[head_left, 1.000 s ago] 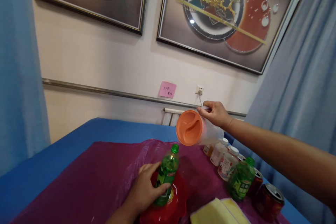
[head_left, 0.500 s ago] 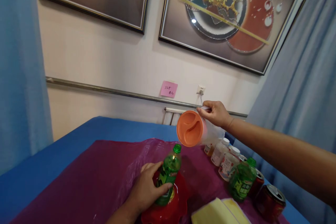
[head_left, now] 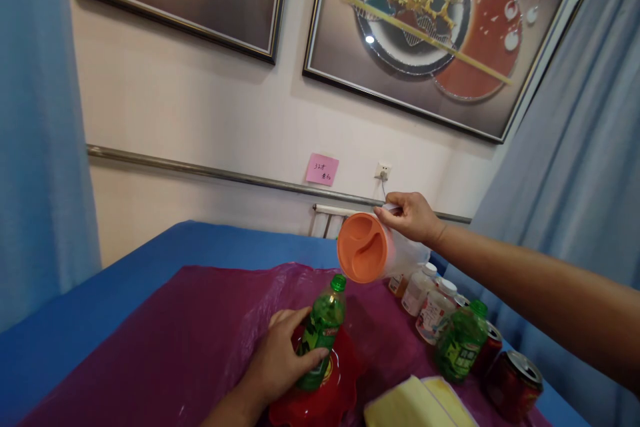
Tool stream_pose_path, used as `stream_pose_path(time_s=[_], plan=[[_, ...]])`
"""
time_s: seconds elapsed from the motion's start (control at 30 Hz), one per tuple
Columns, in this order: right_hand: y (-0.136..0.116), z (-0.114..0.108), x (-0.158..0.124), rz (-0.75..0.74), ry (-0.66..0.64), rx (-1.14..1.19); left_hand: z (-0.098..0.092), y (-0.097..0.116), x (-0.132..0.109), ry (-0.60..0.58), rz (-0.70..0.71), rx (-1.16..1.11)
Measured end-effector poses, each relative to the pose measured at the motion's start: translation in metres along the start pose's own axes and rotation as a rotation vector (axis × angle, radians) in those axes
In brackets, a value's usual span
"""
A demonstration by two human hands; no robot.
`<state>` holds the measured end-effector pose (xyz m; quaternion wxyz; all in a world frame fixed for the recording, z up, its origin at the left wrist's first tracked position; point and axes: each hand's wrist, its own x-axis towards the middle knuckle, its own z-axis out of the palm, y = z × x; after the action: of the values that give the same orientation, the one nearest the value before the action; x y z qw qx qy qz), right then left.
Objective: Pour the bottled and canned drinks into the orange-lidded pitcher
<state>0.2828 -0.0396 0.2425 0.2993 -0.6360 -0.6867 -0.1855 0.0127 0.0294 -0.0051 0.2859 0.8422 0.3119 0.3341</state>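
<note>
Right hand (head_left: 410, 217) clamps tilted frosted cylindrical orange-lidded plastic jug (head_left: 393, 255), left hand (head_left: 280, 355) clamps narrow-necked green plastic bottle (head_left: 326, 317); misalignment could cause a spill.

Two framed pictures (head_left: 440, 20) hung on pale wall (head_left: 175, 100). Metal rail (head_left: 225, 175) fixed below; pink note (head_left: 322, 169) stuck just above rail, socket (head_left: 383, 171) set to its right with cable (head_left: 383, 187) plugged in. Wall flanked on both sides by blue curtains (head_left: 565, 167). Blue cover (head_left: 210, 240) partly overlaid by purple plastic sheet (head_left: 175, 333). White-capped bottles (head_left: 433, 317) and dark red cans (head_left: 513, 387) set in row at sheet's right; yellow cloth (head_left: 413, 405) laid left of cans.
</note>
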Motion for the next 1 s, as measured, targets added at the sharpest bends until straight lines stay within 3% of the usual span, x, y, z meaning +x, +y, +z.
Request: stream_pose_path(time_s=[1.0], plan=[[-0.0017, -0.0072, -0.0008, -0.034, -0.006, 0.001, -0.0033, 0.0063, -0.0022, 0.008, 0.007, -0.018]])
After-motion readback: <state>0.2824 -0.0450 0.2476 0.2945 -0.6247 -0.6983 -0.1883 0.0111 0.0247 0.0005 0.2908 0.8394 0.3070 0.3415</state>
